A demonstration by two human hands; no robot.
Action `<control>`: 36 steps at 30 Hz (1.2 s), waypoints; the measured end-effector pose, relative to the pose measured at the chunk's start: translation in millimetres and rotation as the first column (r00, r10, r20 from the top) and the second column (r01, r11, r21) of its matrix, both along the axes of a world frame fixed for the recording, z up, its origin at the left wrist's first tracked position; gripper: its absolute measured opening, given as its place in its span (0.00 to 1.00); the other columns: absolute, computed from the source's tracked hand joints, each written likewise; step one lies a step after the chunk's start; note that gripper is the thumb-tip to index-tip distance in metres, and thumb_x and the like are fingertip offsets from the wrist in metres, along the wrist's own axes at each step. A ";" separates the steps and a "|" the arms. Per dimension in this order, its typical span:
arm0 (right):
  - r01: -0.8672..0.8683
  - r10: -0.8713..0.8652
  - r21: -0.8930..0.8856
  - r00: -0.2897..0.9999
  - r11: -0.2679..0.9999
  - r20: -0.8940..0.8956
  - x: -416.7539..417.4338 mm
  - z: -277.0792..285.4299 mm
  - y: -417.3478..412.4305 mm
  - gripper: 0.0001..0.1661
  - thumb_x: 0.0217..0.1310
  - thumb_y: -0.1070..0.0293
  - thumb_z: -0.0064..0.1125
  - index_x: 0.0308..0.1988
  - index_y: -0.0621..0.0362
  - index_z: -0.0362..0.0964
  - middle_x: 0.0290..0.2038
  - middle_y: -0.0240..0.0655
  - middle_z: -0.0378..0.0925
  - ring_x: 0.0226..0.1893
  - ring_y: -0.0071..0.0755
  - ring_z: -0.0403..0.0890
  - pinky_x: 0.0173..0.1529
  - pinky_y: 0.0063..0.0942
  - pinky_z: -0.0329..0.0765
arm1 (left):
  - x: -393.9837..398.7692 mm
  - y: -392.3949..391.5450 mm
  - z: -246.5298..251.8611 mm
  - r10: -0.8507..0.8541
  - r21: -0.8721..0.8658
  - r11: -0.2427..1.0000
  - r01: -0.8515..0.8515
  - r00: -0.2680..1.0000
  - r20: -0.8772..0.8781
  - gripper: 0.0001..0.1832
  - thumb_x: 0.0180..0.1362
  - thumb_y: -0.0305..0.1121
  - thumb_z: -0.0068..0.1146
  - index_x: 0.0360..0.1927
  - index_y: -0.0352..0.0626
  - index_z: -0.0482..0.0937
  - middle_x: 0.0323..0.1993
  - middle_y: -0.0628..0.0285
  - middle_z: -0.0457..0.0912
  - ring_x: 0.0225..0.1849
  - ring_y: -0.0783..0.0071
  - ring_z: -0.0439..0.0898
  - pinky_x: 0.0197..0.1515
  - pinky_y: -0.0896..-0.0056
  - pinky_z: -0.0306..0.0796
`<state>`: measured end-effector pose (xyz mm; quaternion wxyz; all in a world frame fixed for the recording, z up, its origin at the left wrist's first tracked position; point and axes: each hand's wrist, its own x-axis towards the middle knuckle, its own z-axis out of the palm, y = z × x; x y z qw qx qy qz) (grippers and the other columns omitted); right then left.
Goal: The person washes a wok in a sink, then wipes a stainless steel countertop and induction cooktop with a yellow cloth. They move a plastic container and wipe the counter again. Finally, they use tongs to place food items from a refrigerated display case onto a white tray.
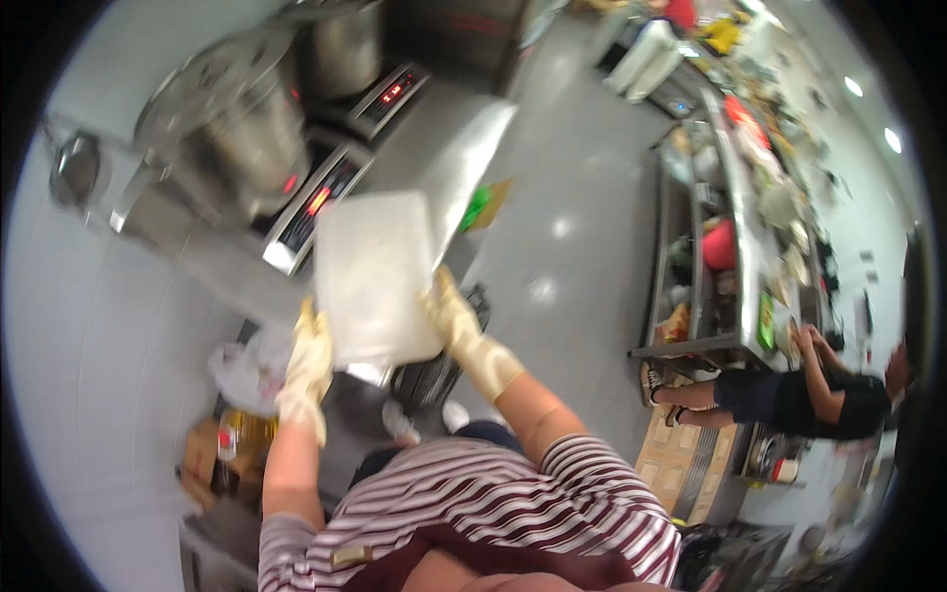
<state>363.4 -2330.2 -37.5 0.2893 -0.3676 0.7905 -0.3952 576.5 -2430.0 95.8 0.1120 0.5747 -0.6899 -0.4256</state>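
A whitish, translucent rectangular plastic bin (377, 281) is held out in front of me, over the near end of the steel counter (436, 140). My left hand (309, 362), in a cream rubber glove, grips its left edge near the lower corner. On the opposite edge, my right hand (462, 325) in a matching glove grips the lower right side. Motion blur hides the finger detail, and I cannot tell whether the bin has contents or a lid.
Large steel pots (251, 140) stand at the upper left beside lit induction cooker panels (318, 200). A plastic bag (251, 370) and an oil jug (248, 436) are at lower left. Across the grey floor (584, 244), a person (799, 399) stands at a loaded steel worktable (740, 281).
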 end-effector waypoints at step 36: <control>-0.326 0.264 0.033 0.697 0.945 -0.666 70.2 93.3 77.3 0.23 0.59 0.70 0.55 0.54 0.65 0.74 0.44 0.50 0.83 0.44 0.51 0.84 0.51 0.38 0.80 | 239.5 428.7 39.8 0.684 -0.414 0.546 -0.728 0.673 -0.281 0.18 0.64 0.34 0.54 0.55 0.38 0.79 0.60 0.46 0.77 0.64 0.49 0.73 0.68 0.56 0.66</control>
